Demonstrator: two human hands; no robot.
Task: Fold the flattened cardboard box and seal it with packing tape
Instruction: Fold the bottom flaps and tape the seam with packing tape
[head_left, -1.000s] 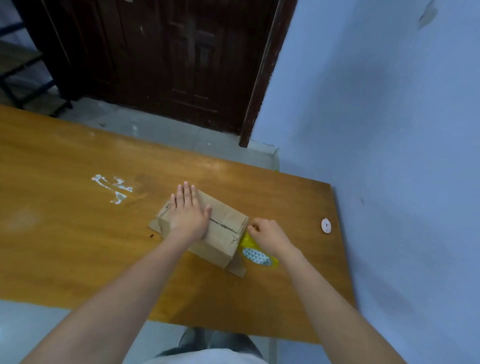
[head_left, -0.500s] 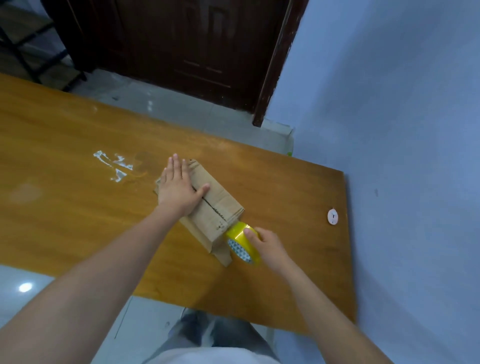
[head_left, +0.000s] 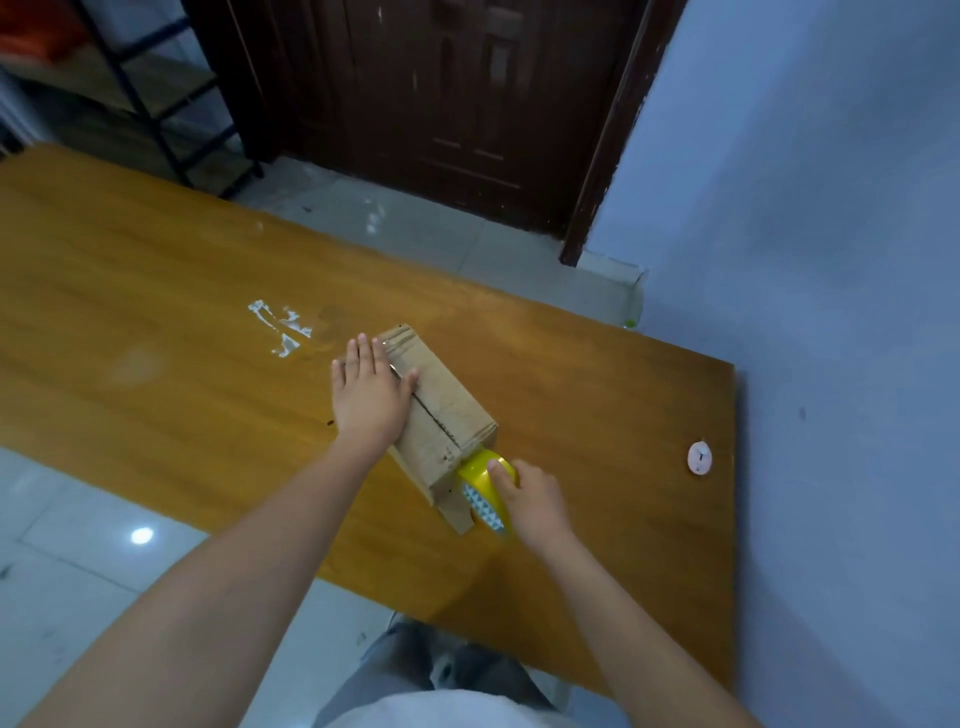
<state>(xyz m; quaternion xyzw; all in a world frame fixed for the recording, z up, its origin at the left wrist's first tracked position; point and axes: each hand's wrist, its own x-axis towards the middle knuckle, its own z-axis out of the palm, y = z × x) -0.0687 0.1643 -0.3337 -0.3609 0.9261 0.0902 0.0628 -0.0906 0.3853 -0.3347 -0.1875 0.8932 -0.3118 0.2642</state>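
Observation:
A small brown cardboard box (head_left: 452, 410) lies on the wooden table (head_left: 156, 312), its top flaps closed with a seam running along the middle. My left hand (head_left: 371, 397) presses flat on the left flap, fingers together, thumb at the seam. My right hand (head_left: 530, 501) grips a yellow roll of packing tape (head_left: 485, 493) held against the box's near end, just below the seam. A loose cardboard flap (head_left: 457, 512) sticks out at the near bottom of the box beside the roll.
White paint smears (head_left: 280, 325) mark the table left of the box. A small white round disc (head_left: 699, 458) lies near the table's right edge. A blue wall (head_left: 831, 260) stands to the right, a dark wooden door (head_left: 441, 104) beyond the table, metal shelving (head_left: 130, 93) far left.
My right hand has moved the tape roll from beside the box to its near end. The box has turned so its end points toward me. My left hand stays pressed on top.

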